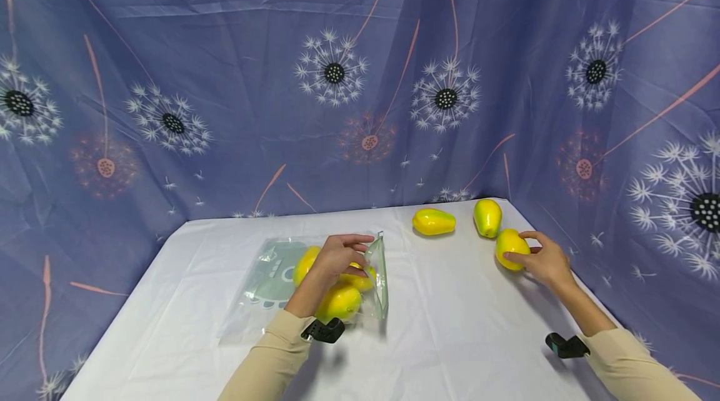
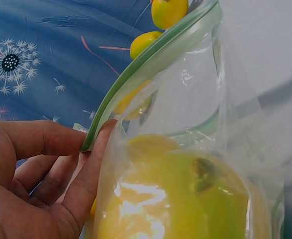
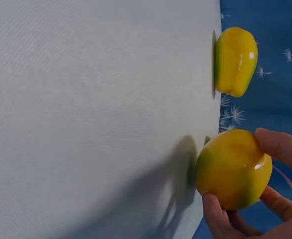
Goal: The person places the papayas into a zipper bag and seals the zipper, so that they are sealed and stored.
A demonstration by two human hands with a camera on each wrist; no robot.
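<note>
A clear zip bag (image 1: 247, 316) with a green edge and a printed pattern lies on the table, several yellow-green papayas (image 1: 339, 302) inside it. My left hand (image 1: 335, 257) pinches the bag's green rim (image 2: 103, 107) between thumb and finger, and the mouth gapes toward the right. At the table's right side, my right hand (image 1: 547, 260) grips a glossy papaya (image 3: 234, 169) with thumb and fingers around it. Whether this papaya touches the cloth I cannot tell. Just behind it lies another papaya (image 1: 487, 218); a third papaya (image 1: 434, 222) lies on its side farther left.
A white cloth (image 1: 444, 326) covers the table. Blue curtains (image 1: 253, 107) with a dandelion print hang close behind it and along both sides. Each wrist carries a black camera on a strap (image 1: 323, 330).
</note>
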